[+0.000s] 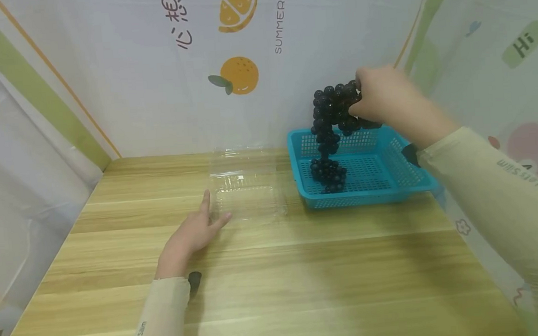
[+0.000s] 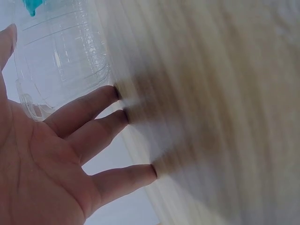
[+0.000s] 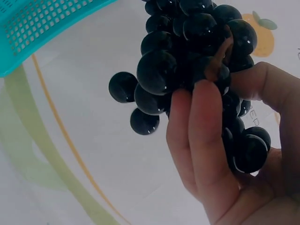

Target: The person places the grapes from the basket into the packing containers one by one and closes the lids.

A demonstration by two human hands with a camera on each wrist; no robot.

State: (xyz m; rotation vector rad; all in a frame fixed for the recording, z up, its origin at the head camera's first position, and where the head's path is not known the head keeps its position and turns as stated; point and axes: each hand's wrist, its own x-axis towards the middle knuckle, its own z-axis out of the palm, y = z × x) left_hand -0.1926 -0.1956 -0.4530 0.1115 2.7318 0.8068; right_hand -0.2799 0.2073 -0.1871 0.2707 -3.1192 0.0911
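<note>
My right hand (image 1: 381, 92) grips a bunch of dark grapes (image 1: 330, 106) above the blue plastic basket (image 1: 309, 202). In the right wrist view, thumb and fingers close round the grapes (image 3: 157, 72) near a brown stem (image 3: 220, 56). The bunch's lower end hangs into the basket, where a cluster of smaller dark grapes (image 1: 329, 174) shows; whether it is joined to the held bunch I cannot tell. My left hand (image 1: 194, 233) is at the left side of a clear plastic box (image 1: 247, 195), fingers spread. The left wrist view has its fingertips (image 2: 123, 115) down on the wooden table.
The wooden table (image 1: 259, 293) reaches back to a white curtain (image 1: 142, 93) printed with oranges and letters. Another printed cloth (image 1: 519, 135) hangs along the right side, and pale drapery (image 1: 15, 154) at the left. The basket stands right of the clear box.
</note>
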